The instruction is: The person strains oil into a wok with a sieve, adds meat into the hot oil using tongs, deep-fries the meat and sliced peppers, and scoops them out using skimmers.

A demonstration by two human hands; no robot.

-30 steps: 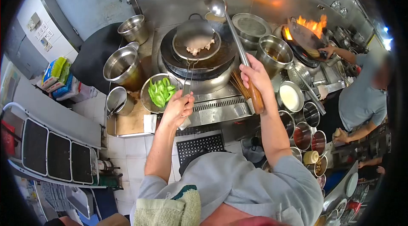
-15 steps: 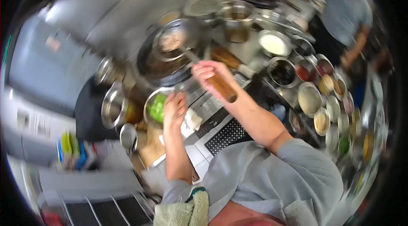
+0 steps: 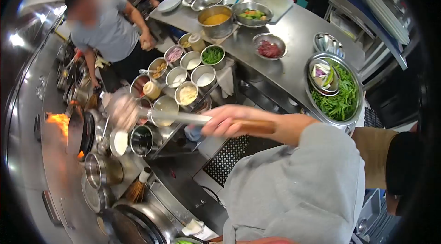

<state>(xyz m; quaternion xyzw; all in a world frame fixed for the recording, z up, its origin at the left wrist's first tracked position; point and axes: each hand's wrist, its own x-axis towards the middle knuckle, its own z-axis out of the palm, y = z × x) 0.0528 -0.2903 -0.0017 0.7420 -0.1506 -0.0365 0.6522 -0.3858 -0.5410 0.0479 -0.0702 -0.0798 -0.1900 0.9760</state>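
Observation:
My right hand (image 3: 225, 121) is closed round the wooden handle of a long metal ladle (image 3: 181, 117). The arm stretches out to the left over the aisle. Pale pinkish pieces of food (image 3: 125, 112) lie in its bowl, which motion smears, so I cannot tell whether the bowl is solid or perforated. Below and around the bowl stand metal seasoning pots: one with a white liquid (image 3: 121, 143), one with dark contents (image 3: 141, 140) and a pale one (image 3: 164, 111). At the lower left is a dark wok (image 3: 126, 228). My left hand is out of view.
Flames (image 3: 58, 122) rise beside another wok (image 3: 76, 129) at the left. A co-worker (image 3: 105, 33) in a grey shirt stands beyond the pots. The steel counter (image 3: 303, 46) holds bowls of food, including a large bowl of greens (image 3: 340, 106). A bamboo brush (image 3: 138, 186) lies near the stove.
The view has swung right, from the stove towards the pots and counter. My right hand has carried the ladle away from the wok. My left hand has left the view.

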